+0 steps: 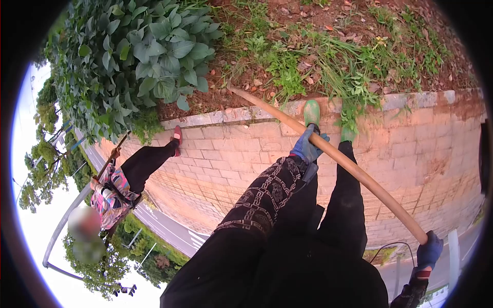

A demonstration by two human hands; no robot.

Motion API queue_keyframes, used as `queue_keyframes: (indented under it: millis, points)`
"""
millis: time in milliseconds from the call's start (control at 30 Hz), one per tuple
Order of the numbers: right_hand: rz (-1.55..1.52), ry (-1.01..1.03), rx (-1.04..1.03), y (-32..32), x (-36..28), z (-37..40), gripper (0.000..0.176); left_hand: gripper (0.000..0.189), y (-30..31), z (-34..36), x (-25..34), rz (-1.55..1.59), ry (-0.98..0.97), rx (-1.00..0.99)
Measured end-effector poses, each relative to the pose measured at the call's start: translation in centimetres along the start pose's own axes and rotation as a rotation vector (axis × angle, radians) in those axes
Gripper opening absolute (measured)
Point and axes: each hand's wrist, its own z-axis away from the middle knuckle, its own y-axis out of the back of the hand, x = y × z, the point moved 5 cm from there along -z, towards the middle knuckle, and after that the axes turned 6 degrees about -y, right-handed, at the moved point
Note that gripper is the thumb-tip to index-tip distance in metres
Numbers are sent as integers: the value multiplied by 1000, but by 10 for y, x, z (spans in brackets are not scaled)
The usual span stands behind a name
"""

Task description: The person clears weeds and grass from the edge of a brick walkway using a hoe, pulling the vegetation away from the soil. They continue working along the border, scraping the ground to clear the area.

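Note:
A long wooden pole [359,174] slants across the view from the soil at the upper middle down to the lower right. My left hand [307,147], in a blue glove, is wrapped round the pole near my green shoes [311,113]. Gloved in blue too, my right hand [430,250] grips the pole's lower right end. The far end of the pole lies over red soil [205,100] beside the leafy plants; whether a tool head is on it cannot be made out.
A pale kerb [200,119] separates the brick pavement [231,149] from the planted bed with grass [328,56] and broad-leaved bushes [154,51]. At the left another person [115,192] holds a pole [110,160]. Beyond lies a road [164,220].

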Motion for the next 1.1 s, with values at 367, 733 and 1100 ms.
queue_keyframes:
  millis: [367,733,1100]
  points:
    - [-76,-92,-26,-91,40,74,17,17,-16,38,-28,117,50,171]
    - [-343,-160,-59,-85,-108,42,18,13,-79,-31,143,-27,-169,-6]
    - [-372,93,-73,-1,-273,2,26,22,-65,-47,307,-218,-426,42]
